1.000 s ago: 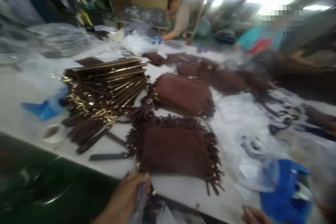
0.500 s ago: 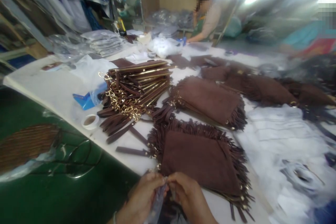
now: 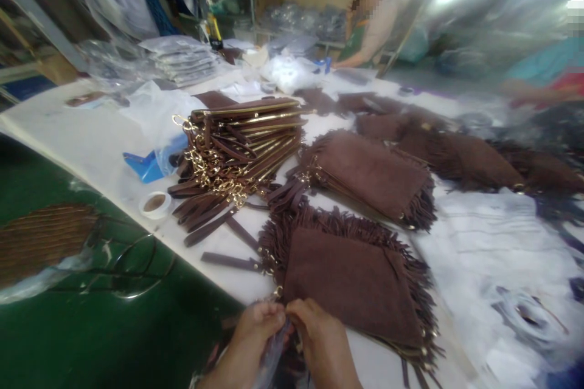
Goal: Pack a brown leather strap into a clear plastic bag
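My left hand (image 3: 253, 331) and my right hand (image 3: 317, 334) meet at the table's near edge, fingers pinched together on a clear plastic bag (image 3: 269, 361) that hangs down between them. Just beyond my fingertips lies a brown suede fringed bag (image 3: 351, 276) with a gold clasp at its near corner. A second fringed bag (image 3: 374, 173) lies behind it. To the left stands a stack of brown bags with gold bars and chains (image 3: 237, 140), their straps spread over the white table (image 3: 91, 146).
A roll of tape (image 3: 155, 203) and a blue packet (image 3: 146, 164) sit near the table's left edge. White plastic sheets (image 3: 493, 237) cover the right side. More brown bags (image 3: 456, 152) lie farther back. Two other people (image 3: 371, 24) work at the far side. Green floor lies left.
One second ago only my left hand held the plastic, my right low at the edge. My right hand came over to join it; the view swung left and steadied.
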### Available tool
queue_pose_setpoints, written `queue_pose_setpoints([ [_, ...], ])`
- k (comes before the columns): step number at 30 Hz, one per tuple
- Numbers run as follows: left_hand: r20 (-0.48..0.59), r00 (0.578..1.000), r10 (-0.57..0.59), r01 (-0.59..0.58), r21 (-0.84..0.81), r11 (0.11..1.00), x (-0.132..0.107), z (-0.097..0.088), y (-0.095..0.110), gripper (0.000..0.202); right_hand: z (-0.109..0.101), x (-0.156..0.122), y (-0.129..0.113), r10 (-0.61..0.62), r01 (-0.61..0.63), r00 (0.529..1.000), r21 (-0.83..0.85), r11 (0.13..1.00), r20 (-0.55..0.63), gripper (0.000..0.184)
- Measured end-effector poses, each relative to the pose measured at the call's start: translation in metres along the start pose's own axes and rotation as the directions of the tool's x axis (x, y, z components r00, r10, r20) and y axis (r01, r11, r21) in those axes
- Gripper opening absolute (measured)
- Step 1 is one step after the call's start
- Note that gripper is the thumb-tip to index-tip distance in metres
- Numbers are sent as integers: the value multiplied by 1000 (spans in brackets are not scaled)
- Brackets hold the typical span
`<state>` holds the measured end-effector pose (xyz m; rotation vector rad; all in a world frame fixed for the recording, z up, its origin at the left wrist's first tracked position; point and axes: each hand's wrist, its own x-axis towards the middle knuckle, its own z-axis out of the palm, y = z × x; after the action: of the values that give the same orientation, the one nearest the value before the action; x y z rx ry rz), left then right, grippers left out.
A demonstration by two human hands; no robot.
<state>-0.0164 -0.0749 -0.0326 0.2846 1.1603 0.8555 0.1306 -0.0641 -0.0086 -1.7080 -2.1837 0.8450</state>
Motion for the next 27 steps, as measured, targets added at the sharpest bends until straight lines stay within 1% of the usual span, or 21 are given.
queue_pose_setpoints([
  [3, -41, 999, -3, 4, 8, 1000, -1, 2, 1, 36, -1, 1, -4, 3, -1, 1000, -179, 984, 15, 28],
  [6, -35, 999, -15, 15, -11, 1000, -2, 4, 3, 42, -2, 4, -7, 0, 10, 999, -286, 958, 36, 38],
  [8, -37, 999, -8, 8, -5, 1000, -3, 6, 6, 44, -2, 5, -9, -8, 24, 999, -330, 944, 49, 40],
  [10, -53, 999, -2, 3, 11, 1000, -4, 9, 8, 41, -2, 7, -11, -19, 41, 998, -363, 931, 63, 39],
  [13, -107, 994, 3, 1, 37, 999, -5, 15, 9, 34, 0, 9, -13, -29, 60, 996, -407, 912, 82, 36],
  [15, -137, 991, 7, -3, 31, 1000, -4, 17, 8, 33, 3, 9, -13, -30, 68, 995, -436, 897, 93, 37],
  [18, -127, 992, 15, -14, 5, 1000, -3, 16, 4, 35, 6, 10, -14, -30, 67, 996, -467, 882, 85, 40],
  [22, -106, 994, 19, -20, -5, 1000, -2, 11, 0, 35, 5, 12, -12, -21, 35, 999, -415, 909, 38, 45],
  [24, -118, 993, -1, 0, -15, 1000, -1, 10, -2, 33, 1, 13, -10, -13, 23, 999, -318, 948, 34, 44],
  [27, -118, 993, -17, 13, -29, 999, 0, 10, -4, 29, -3, 9, -9, 20, -15, 999, -106, 994, 46, 33],
])
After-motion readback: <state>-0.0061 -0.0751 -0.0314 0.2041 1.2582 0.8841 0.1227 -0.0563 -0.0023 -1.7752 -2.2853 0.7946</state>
